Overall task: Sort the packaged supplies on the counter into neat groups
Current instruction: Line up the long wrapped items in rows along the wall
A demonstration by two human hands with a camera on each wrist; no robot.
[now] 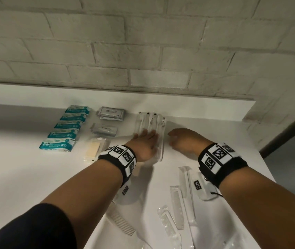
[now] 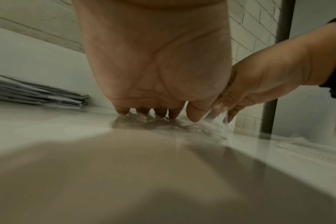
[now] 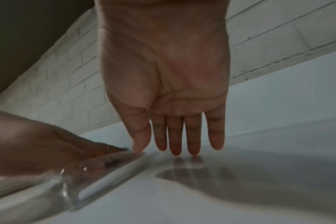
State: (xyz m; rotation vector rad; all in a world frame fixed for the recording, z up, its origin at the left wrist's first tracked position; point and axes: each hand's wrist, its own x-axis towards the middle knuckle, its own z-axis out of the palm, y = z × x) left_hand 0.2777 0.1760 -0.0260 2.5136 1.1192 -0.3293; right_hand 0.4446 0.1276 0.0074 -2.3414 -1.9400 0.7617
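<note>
Several clear-wrapped toothbrushes (image 1: 151, 123) lie side by side at the middle back of the white counter (image 1: 35, 177). My left hand (image 1: 146, 136) lies flat on them, its straight fingers (image 2: 159, 112) pressing the crinkled wrap (image 2: 182, 126). My right hand (image 1: 179, 141) stands just to their right. Its fingers (image 3: 192, 145) are straight with the tips on the counter, and the thumb touches the edge of the outer packet (image 3: 105, 178). Neither hand grips anything.
Teal wipe packs (image 1: 67, 130) line up in a column at the left. Grey sachets (image 1: 111, 113), toothpaste sachets (image 1: 105, 131) and a wrapped soap bar (image 1: 94, 148) sit beside them. Wrapped combs (image 1: 177, 207) lie loose at the front right. A brick wall backs the counter.
</note>
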